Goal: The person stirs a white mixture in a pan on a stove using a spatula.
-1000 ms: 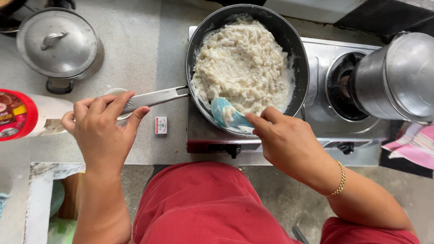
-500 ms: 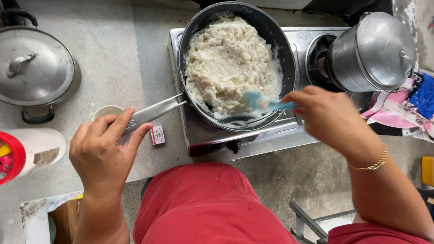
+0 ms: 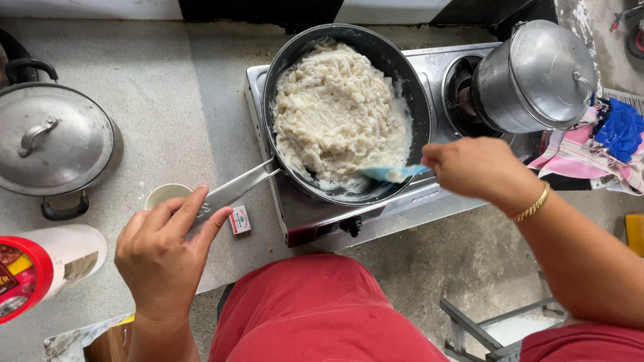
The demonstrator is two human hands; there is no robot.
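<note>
**Two hands on one pan of noodles**

Two bare hands work at a dark frying pan (image 3: pixel 416 100) that sits on the left burner of a steel stove (image 3: pixel 315 218). The left hand (image 3: pixel 164 258) is closed around the end of the pan's long metal handle (image 3: pixel 235 191), fingers wrapped over the top and thumb pressed along the side. The right hand (image 3: pixel 473 167), with a gold bracelet (image 3: pixel 532 204) at the wrist, pinches the stem of a light blue spatula (image 3: pixel 389 174); the blade rests on the near right edge of the pan, touching the food. A heap of pale, creamy noodles (image 3: pixel 335 110) fills most of the pan, thinning toward its right side.

On the right burner stands a lidded metal pot (image 3: pixel 537 77), with bright cloths (image 3: pixel 604 144) bunched just beside it. On the grey counter to the left sits a wide lidded pot (image 3: pixel 54 144), a small white cup (image 3: pixel 166 196) near the handle, and a small box (image 3: pixel 239 220) just beside the stove's near left corner. A white container with a red lid (image 3: pixel 40 271) lies on its side at the near left.
</note>
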